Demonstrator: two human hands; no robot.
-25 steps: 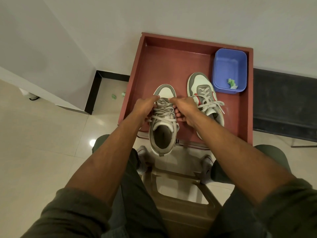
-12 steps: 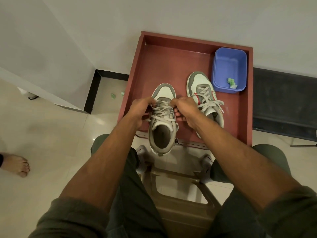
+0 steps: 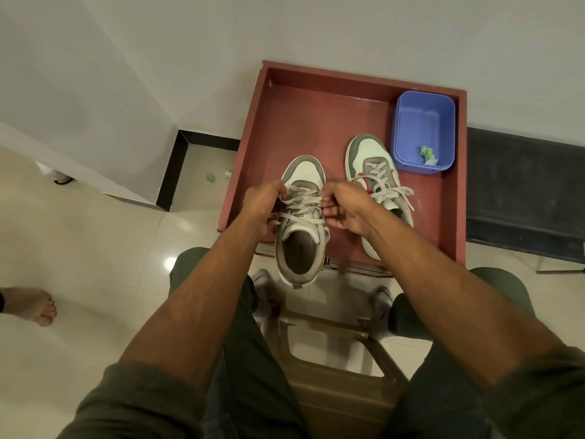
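Two grey and white sneakers stand in a shallow red-brown tray [image 3: 316, 103]. The left sneaker [image 3: 302, 248] sits at the tray's near edge, its heel hanging over it. My left hand [image 3: 261, 205] pinches its lace [image 3: 300, 213] on the left side, and my right hand [image 3: 346, 207] pinches the lace on the right side, both near the upper eyelets. The right sneaker [image 3: 373, 163] lies beside it with its laces loose, partly hidden behind my right wrist.
A blue plastic tub [image 3: 422, 128] with a green scrap in it stands in the tray's far right corner. A brown plastic stool [image 3: 335, 375] is between my knees. Another person's bare foot [image 3: 34, 304] is on the tiled floor at left. A dark mat [image 3: 522, 185] lies right.
Both hands stay on the left sneaker's laces, with only slight finger shifts. A bare foot has come into view at the left edge.
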